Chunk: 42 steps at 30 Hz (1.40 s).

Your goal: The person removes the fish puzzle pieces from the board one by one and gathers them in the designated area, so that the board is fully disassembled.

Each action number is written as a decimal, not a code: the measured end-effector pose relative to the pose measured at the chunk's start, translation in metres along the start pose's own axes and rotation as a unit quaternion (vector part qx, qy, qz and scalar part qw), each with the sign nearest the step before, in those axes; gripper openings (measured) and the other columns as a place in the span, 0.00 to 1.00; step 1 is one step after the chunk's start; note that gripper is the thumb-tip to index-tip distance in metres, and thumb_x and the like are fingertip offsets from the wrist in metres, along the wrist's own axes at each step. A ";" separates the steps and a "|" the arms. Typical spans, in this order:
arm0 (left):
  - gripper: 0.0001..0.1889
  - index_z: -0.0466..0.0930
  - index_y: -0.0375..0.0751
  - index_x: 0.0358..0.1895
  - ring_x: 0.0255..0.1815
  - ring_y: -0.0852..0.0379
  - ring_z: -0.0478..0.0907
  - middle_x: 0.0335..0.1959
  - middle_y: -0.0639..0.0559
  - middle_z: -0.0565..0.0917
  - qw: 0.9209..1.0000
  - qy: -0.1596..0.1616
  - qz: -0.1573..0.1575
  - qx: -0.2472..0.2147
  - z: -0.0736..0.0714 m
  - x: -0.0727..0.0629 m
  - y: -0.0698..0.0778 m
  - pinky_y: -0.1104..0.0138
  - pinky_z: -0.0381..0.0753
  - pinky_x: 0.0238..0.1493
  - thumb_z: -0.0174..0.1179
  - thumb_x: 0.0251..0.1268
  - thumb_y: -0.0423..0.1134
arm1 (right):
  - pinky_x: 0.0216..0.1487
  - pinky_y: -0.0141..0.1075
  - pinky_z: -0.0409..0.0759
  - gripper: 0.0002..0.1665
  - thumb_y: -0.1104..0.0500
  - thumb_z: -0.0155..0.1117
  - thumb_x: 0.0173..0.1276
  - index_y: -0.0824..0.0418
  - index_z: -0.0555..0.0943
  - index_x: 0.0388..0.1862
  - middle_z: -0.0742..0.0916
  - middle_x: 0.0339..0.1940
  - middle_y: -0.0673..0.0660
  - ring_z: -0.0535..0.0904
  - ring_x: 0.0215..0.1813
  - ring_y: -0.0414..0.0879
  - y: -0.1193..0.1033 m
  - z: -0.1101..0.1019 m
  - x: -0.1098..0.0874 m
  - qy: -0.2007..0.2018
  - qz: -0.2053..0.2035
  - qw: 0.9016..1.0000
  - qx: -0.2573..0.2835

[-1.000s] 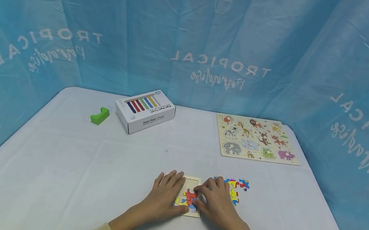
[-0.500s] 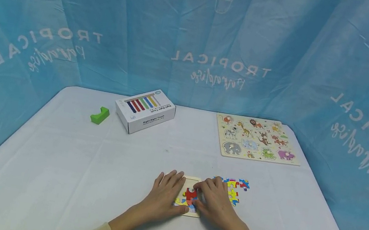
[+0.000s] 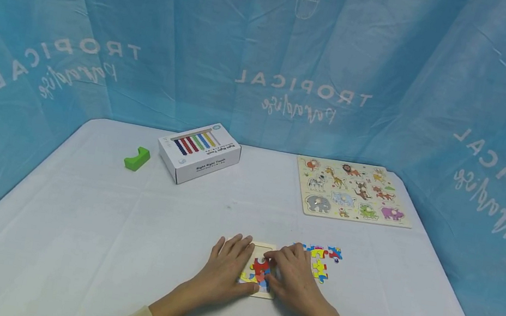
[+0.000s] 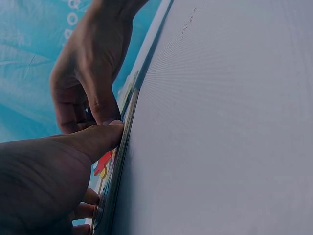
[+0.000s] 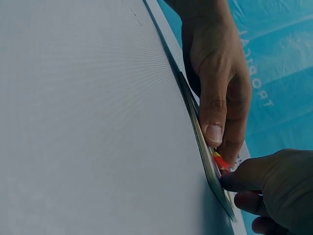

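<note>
A small wooden puzzle tray [image 3: 262,250] lies on the table before me, with colourful jigsaw pieces in its near part. My left hand [image 3: 223,274] rests along the tray's left side, fingers extended, its thumb at the near edge. At the right side, the thumb and index finger of my right hand [image 3: 297,280] pinch a red jigsaw piece [image 3: 260,266], which lies slightly turned over the tray. Red also shows by the right thumb in the right wrist view. Several loose jigsaw pieces [image 3: 319,268] lie just beyond the right hand, which partly hides them.
At the back left stands a white box [image 3: 203,157] with coloured stripes printed on it, beside a green curved block [image 3: 137,159]. An animal puzzle board [image 3: 352,193] lies at the back right. A blue curtain [image 3: 261,43] surrounds the white table [image 3: 76,207].
The red piece has turned a little and shifted slightly left, with my right fingers moving along with it. The left hand has stayed in place.
</note>
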<state>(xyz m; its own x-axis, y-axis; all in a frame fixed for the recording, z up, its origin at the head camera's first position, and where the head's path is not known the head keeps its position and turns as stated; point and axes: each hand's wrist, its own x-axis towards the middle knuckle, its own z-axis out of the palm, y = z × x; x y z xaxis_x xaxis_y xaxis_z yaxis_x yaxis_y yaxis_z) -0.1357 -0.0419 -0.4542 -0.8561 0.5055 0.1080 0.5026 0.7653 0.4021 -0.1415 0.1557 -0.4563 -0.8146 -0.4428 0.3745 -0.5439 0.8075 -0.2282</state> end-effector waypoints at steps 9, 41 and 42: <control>0.43 0.62 0.33 0.68 0.73 0.38 0.54 0.71 0.40 0.62 1.000 0.002 0.004 -0.007 -0.001 -0.001 0.000 0.38 0.50 0.69 0.58 0.56 0.60 | 0.44 0.39 0.65 0.21 0.57 0.75 0.45 0.51 0.81 0.41 0.80 0.33 0.45 0.68 0.43 0.44 0.005 0.003 0.000 0.032 -0.017 0.999 -0.008; 0.42 0.63 0.32 0.67 0.73 0.39 0.56 0.71 0.40 0.63 1.000 0.011 0.003 -0.009 0.001 0.000 -0.001 0.40 0.52 0.69 0.59 0.56 0.58 | 0.49 0.45 0.61 0.20 0.60 0.75 0.44 0.53 0.82 0.39 0.78 0.39 0.50 0.66 0.48 0.49 0.053 -0.040 -0.026 0.030 0.097 0.995 0.000; 0.42 0.63 0.33 0.67 0.73 0.40 0.56 0.71 0.41 0.63 1.000 0.009 0.002 -0.007 0.001 0.000 -0.001 0.40 0.52 0.69 0.59 0.56 0.58 | 0.50 0.45 0.61 0.20 0.60 0.75 0.44 0.53 0.82 0.39 0.78 0.40 0.50 0.66 0.48 0.49 0.055 -0.041 -0.028 0.027 0.103 0.994 0.001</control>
<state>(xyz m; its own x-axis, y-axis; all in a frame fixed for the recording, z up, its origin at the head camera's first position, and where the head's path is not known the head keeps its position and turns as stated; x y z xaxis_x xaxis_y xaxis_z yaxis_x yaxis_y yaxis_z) -0.1360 -0.0422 -0.4555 -0.8563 0.5006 0.1268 0.5042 0.7575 0.4147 -0.1404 0.2281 -0.4425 -0.8970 -0.2459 0.3673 -0.3667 0.8779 -0.3077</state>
